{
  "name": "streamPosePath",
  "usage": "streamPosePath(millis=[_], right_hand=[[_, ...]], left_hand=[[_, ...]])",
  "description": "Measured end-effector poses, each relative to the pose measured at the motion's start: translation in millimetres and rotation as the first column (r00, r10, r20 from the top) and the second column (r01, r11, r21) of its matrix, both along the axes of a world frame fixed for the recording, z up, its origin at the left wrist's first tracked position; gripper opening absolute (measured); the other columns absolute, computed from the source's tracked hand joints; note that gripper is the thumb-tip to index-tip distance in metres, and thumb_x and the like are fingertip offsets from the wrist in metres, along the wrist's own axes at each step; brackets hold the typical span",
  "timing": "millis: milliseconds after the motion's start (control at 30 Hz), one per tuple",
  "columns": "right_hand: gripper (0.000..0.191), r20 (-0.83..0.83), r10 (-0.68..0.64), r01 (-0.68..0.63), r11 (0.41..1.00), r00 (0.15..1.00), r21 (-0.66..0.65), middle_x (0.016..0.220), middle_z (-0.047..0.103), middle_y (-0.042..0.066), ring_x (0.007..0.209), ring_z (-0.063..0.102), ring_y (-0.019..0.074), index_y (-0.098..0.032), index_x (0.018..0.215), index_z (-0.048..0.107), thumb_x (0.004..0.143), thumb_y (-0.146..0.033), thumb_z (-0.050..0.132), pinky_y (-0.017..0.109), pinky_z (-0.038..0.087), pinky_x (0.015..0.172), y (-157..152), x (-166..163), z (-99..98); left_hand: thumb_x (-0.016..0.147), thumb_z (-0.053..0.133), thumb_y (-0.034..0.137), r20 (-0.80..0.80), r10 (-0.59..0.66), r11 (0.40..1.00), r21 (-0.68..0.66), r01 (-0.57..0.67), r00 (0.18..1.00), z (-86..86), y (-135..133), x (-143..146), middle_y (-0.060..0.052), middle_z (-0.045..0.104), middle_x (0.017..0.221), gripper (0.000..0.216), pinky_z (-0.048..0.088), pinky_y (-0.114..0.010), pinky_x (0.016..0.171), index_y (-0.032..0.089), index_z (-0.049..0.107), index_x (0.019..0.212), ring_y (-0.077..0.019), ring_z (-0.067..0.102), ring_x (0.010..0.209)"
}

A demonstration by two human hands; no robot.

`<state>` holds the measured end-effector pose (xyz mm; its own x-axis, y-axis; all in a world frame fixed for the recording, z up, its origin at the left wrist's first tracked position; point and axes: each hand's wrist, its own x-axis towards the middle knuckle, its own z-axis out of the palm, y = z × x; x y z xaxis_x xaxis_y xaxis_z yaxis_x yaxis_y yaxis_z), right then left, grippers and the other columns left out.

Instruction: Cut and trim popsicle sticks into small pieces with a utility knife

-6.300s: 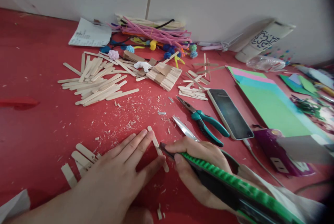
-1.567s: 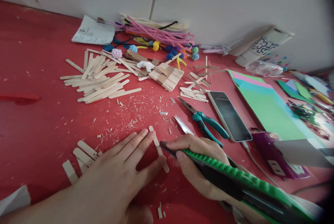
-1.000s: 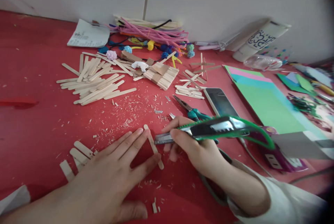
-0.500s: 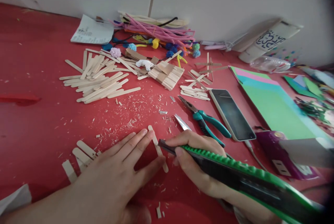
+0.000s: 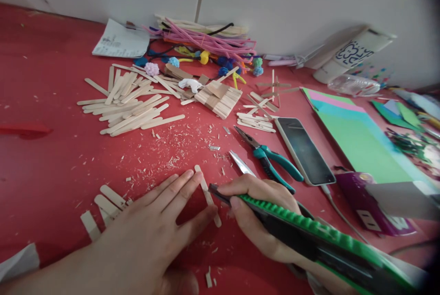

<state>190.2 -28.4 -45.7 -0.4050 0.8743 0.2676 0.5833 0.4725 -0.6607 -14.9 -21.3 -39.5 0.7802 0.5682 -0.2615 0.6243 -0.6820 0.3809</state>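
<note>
A wooden craft stick (image 5: 205,189) lies slantwise on the red table. My left hand (image 5: 161,221) is flat, palm down and fingers spread, with two fingertips pressing the stick near its ends. In my right hand (image 5: 261,217) is a green and black utility knife (image 5: 309,235), gripped near its front. The knife's tip is right beside the middle of the stick; whether the blade touches it I cannot tell. Cut stick pieces (image 5: 112,198) lie left of my left hand, partly hidden by it. Wood shavings (image 5: 172,148) are scattered in front of my hands.
Past the shavings lie a pile of craft sticks (image 5: 130,102) and a bundle of sticks (image 5: 220,97). Pliers (image 5: 271,157), a scissor-like metal blade (image 5: 240,162) and a phone (image 5: 305,153) are near my right hand. Coloured paper (image 5: 357,134) and a purple box (image 5: 371,203) stand farther right.
The rear of the knife and my right hand have dipped slightly. The left hand and the craft stick stay put.
</note>
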Motion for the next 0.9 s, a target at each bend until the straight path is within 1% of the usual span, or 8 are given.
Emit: streamPosePath(millis=[233, 367, 433, 567, 700, 800, 867, 900], right_hand=[[0.013, 0.028, -0.016, 0.017, 0.999, 0.999, -0.052, 0.066, 0.066, -0.001, 0.05, 0.06, 0.0095, -0.024, 0.087, 0.056, 0.085, -0.016, 0.047, 0.02, 0.047, 0.049, -0.8, -0.5, 3.8], [0.014, -0.004, 0.05, -0.05, 0.998, 0.999, -0.041, 0.065, 0.066, -0.001, 0.049, 0.06, 0.0083, -0.022, 0.087, 0.055, 0.083, -0.012, 0.045, 0.018, 0.046, 0.048, 0.6, -0.8, 3.3], [0.014, 0.009, 0.055, -0.054, 0.997, 0.998, -0.051, 0.064, 0.066, -0.002, 0.049, 0.06, 0.0081, -0.022, 0.087, 0.055, 0.083, -0.012, 0.046, 0.018, 0.045, 0.047, 2.5, -1.4, 2.5], [0.011, 0.008, 0.0, 0.001, 0.991, 1.0, -0.133, 0.063, 0.066, -0.003, 0.047, 0.059, 0.0077, -0.023, 0.087, 0.057, 0.084, -0.016, 0.048, 0.017, 0.043, 0.045, 7.5, -5.2, 2.5], [0.011, -0.018, -0.033, 0.028, 0.973, 0.999, -0.23, 0.055, 0.059, -0.005, 0.04, 0.051, 0.0059, -0.021, 0.082, 0.057, 0.082, -0.016, 0.048, 0.016, 0.04, 0.041, 11.5, -12.7, 8.6], [0.011, -0.086, -0.103, 0.069, 0.943, 0.991, -0.326, 0.051, 0.057, -0.005, 0.041, 0.053, 0.0074, -0.02, 0.076, 0.056, 0.082, -0.02, 0.047, 0.018, 0.043, 0.043, 15.8, -16.7, 11.4], [0.013, -0.183, -0.225, 0.118, 0.878, 0.957, -0.464, 0.049, 0.058, -0.005, 0.04, 0.056, 0.0089, -0.019, 0.074, 0.054, 0.082, -0.025, 0.046, 0.019, 0.045, 0.041, 20.1, -16.6, 8.7], [0.013, -0.227, -0.304, 0.135, 0.823, 0.925, -0.552, 0.048, 0.058, -0.004, 0.037, 0.055, 0.0093, -0.019, 0.074, 0.053, 0.081, -0.027, 0.046, 0.019, 0.044, 0.039, 22.1, -15.6, 6.2]], left_hand=[[0.066, 0.074, 0.046, 0.0, -0.006, 1.0, 0.025, 0.006, 1.0, -0.7, 0.3, -0.2, -0.017, 0.039, 0.144, 0.075, 0.04, -0.054, 0.098, 0.027, 0.048, 0.134, -0.0398, 0.04, 0.127], [0.068, 0.072, 0.049, 0.03, 0.011, 0.999, 0.036, -0.012, 0.999, -1.2, 0.8, -0.3, -0.016, 0.039, 0.144, 0.073, 0.039, -0.052, 0.099, 0.028, 0.048, 0.134, -0.0387, 0.041, 0.127], [0.069, 0.069, 0.052, 0.037, 0.017, 0.999, 0.028, -0.018, 0.999, -1.1, 0.7, -0.8, -0.017, 0.04, 0.143, 0.072, 0.04, -0.053, 0.098, 0.027, 0.048, 0.134, -0.0395, 0.042, 0.126], [0.074, 0.062, 0.058, 0.05, -0.019, 0.999, 0.05, 0.017, 0.999, 0.7, 1.7, -2.2, -0.02, 0.041, 0.141, 0.068, 0.042, -0.053, 0.095, 0.027, 0.049, 0.133, -0.0402, 0.042, 0.126], [0.076, 0.059, 0.06, 0.071, -0.054, 0.994, 0.1, 0.046, 0.996, 1.0, 3.2, -3.0, -0.023, 0.045, 0.138, 0.069, 0.044, -0.05, 0.096, 0.023, 0.05, 0.133, -0.0394, 0.043, 0.125], [0.07, 0.067, 0.059, 0.095, -0.038, 0.994, 0.109, 0.028, 0.995, -1.2, 2.1, -3.0, -0.023, 0.045, 0.137, 0.072, 0.042, -0.051, 0.097, 0.023, 0.053, 0.13, -0.0405, 0.044, 0.124], [0.067, 0.069, 0.058, 0.072, -0.029, 0.994, 0.102, 0.022, 0.997, -2.3, 0.8, -2.8, -0.021, 0.042, 0.14, 0.074, 0.041, -0.052, 0.098, 0.025, 0.052, 0.131, -0.0405, 0.043, 0.125], [0.068, 0.069, 0.058, 0.051, -0.029, 0.995, 0.098, 0.024, 0.998, -2.5, 0.3, -2.5, -0.021, 0.041, 0.141, 0.073, 0.041, -0.052, 0.098, 0.026, 0.052, 0.131, -0.0401, 0.042, 0.125]])
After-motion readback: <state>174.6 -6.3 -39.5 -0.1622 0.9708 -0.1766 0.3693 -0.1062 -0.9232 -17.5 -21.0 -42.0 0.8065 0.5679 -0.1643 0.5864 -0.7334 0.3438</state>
